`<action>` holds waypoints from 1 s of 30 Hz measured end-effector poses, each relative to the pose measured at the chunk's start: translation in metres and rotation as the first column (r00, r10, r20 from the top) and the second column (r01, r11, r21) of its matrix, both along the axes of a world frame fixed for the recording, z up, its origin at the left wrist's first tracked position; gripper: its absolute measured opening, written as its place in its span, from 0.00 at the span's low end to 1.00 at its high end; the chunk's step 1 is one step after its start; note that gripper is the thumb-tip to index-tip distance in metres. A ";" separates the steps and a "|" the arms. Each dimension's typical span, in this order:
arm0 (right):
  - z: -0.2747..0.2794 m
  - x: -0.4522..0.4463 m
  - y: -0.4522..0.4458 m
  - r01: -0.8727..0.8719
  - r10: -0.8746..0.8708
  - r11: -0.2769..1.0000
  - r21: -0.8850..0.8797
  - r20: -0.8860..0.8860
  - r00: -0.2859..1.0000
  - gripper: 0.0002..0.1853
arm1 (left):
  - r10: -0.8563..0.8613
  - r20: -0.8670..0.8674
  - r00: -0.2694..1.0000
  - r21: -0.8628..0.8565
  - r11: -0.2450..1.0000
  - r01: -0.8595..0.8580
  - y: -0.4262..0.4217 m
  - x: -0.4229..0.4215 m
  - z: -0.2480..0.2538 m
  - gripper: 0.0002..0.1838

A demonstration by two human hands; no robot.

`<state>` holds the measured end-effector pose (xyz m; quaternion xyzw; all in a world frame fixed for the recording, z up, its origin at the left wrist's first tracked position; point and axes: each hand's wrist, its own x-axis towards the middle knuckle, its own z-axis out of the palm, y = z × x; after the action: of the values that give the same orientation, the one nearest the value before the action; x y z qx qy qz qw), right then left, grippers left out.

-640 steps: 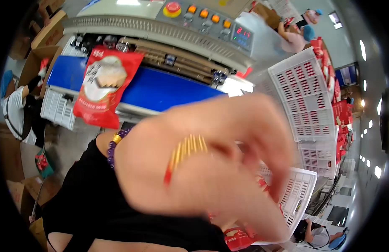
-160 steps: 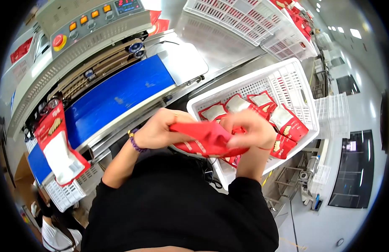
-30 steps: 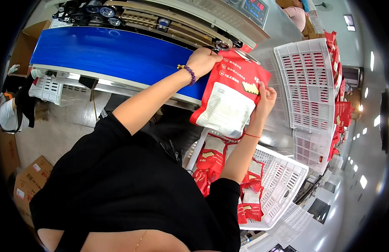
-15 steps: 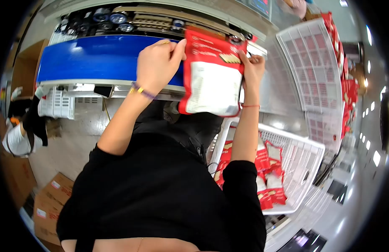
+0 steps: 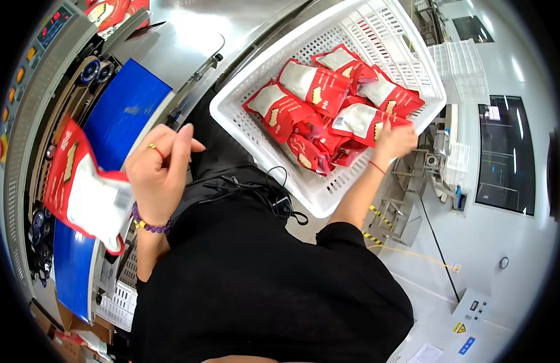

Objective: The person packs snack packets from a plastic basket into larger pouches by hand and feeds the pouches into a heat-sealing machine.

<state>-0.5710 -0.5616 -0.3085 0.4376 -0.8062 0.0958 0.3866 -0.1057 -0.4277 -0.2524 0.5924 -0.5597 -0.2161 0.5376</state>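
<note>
My right hand (image 5: 396,143) is at the near right side of a white plastic basket (image 5: 321,204), fingers closed on the red edge of a red-and-white pouch (image 5: 356,120). Several similar pouches lie heaped around it. My left hand (image 5: 159,172) is raised with fingers curled and nothing visible in them; it wears a ring and a beaded bracelet. Just left of it, another red-and-white pouch (image 5: 95,196) stands tilted against the sealing machine's belts (image 5: 57,158), over the blue conveyor surface (image 5: 127,112). Its nearest corner reaches close to my left hand.
A control panel (image 5: 52,30) with a lit display tops the machine at far left. More red pouches (image 5: 107,13) lie at the upper left beside a metal table (image 5: 183,27). Black cables (image 5: 274,196) hang at my waist. A grey box (image 5: 472,307) is on the right wall.
My view has turned right toward the basket. The pouch held between both hands is now at the machine, released by them. My right hand has moved into the basket onto another pouch.
</note>
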 end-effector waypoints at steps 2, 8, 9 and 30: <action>-0.004 -0.035 0.025 0.198 -0.210 0.965 0.174 0.052 0.976 0.27 | -0.046 0.044 0.998 -0.005 0.999 0.046 -0.005 -0.011 0.002 0.10; 0.043 0.029 0.024 -0.749 0.606 0.662 -0.027 0.606 0.515 0.12 | -0.118 0.080 0.990 -0.048 0.991 0.122 -0.009 -0.010 -0.009 0.04; 0.064 0.056 0.023 -0.823 0.648 0.566 -0.045 0.641 0.411 0.13 | -0.116 0.090 0.989 0.002 0.993 0.116 -0.009 -0.008 -0.002 0.03; 0.029 0.301 0.005 -0.678 0.029 0.207 -0.705 0.698 -0.716 0.18 | -0.073 -0.602 0.795 -0.100 0.995 0.017 0.013 0.043 -0.021 0.13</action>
<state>-0.2699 -0.5566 -0.2796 0.6244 -0.2841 0.3865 -0.6165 -0.0624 -0.4144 -0.2737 0.4544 -0.3819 -0.3813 0.7086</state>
